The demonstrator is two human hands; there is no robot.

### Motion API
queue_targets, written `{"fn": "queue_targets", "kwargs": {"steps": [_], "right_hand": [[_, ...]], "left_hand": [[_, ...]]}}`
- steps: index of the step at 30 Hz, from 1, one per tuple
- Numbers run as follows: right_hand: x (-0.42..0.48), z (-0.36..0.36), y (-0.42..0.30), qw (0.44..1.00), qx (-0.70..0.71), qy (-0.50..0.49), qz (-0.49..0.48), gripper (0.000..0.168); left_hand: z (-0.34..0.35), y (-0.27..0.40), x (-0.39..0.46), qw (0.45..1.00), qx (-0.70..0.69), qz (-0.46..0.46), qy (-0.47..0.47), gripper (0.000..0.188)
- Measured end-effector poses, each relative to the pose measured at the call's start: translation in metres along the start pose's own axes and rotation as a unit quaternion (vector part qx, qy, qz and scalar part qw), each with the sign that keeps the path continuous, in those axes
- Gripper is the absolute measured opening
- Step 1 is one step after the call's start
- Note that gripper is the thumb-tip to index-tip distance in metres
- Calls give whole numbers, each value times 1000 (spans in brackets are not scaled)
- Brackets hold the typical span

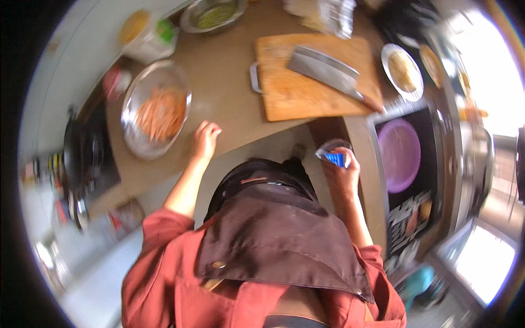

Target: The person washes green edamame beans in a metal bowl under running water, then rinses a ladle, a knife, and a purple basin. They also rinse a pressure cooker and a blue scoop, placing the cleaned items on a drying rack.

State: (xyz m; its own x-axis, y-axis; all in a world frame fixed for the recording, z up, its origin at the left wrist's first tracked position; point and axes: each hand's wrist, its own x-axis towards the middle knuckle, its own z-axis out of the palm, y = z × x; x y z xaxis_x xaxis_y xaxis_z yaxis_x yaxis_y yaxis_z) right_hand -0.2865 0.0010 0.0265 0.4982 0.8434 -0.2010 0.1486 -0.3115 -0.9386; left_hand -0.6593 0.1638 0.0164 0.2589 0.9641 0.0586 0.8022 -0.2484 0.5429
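My right hand (348,172) grips a small clear plastic container or packet (335,159) with a blue patch, held low between the counter and the sink. My left hand (206,139) is over the counter's front edge, fingers curled, with no object visible in it. Just left of that hand stands a steel bowl (137,141) of orange shredded strips (162,115), which look like carrot. Beyond my hands, a cleaver (322,71) with a wooden handle lies aslant on a wooden cutting board (303,98). The picture is blurred by motion.
A purple basin (400,156) sits in the sink at right. A white dish of pale food (404,74) is beside the board. Further back are a metal bowl of green pieces (215,16) and a white tub (149,41). A black wok (74,151) stands far left.
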Motion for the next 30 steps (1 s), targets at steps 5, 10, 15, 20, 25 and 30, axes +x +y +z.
{"fn": "queue_targets", "kwargs": {"steps": [5, 10, 15, 20, 25, 30], "right_hand": [[-94, 48, -11, 985, 71, 104, 121, 18], [-191, 74, -26, 936, 239, 168, 194, 10], [-265, 74, -28, 861, 427, 191, 199, 20], [-344, 61, -10, 823, 490, 252, 139, 21], [-441, 46, 25, 789, 513, 297, 159, 16], [-532, 29, 65, 743, 550, 362, 125, 12]], "left_hand": [[-1, -11, -8, 991, 69, 108, -35, 7], [-11, 91, -34, 928, -109, 287, -212, 8], [12, 190, -130, 745, -234, 504, -369, 15], [41, 222, -212, 683, -232, 490, -490, 23], [53, 244, -305, 605, -176, 387, -673, 36], [74, 262, -404, 527, -80, 368, -762, 37]]}}
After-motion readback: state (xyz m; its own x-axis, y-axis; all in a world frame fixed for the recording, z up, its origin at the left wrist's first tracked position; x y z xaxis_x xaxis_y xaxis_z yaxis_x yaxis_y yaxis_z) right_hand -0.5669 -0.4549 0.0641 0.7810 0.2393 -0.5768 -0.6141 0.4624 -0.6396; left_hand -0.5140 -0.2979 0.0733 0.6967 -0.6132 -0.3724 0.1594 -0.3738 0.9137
